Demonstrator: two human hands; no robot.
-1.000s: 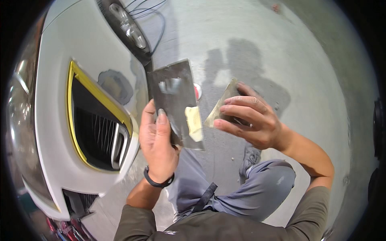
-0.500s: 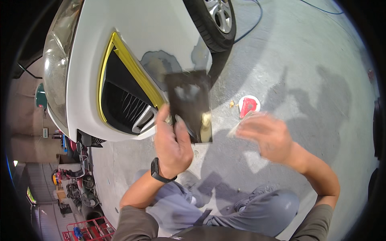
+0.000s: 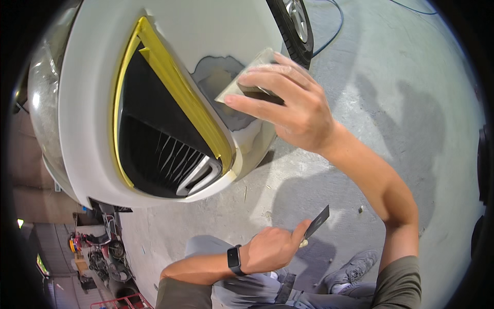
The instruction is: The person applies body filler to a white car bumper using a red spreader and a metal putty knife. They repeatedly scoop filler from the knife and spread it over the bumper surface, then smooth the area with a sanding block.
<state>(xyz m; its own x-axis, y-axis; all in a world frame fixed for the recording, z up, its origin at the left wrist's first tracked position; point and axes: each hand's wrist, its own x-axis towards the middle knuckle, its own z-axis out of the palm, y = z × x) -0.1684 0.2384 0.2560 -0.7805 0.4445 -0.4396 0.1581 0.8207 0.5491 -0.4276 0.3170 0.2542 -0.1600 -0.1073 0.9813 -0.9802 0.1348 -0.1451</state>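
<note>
My right hand is closed on a pale flat spreader, its edge over a sanded grey patch on a white car bumper. Whether the edge touches the surface I cannot tell. Low over my knees, my left hand grips a thin dark plate, now seen nearly edge-on. A dab of cream-coloured paste shows at the plate's side near my fingers. Yellow masking tape borders the black grille opening left of the patch.
A headlight lies at the far left, and a wheel stands behind the bumper. A blue hose runs over the concrete floor. Motorcycles and a red metal rack are at the lower left.
My right hand has risen from beside the plate to the grey patch with the spreader. My left hand has lowered and turned the plate. The view has shifted closer to the bumper.
</note>
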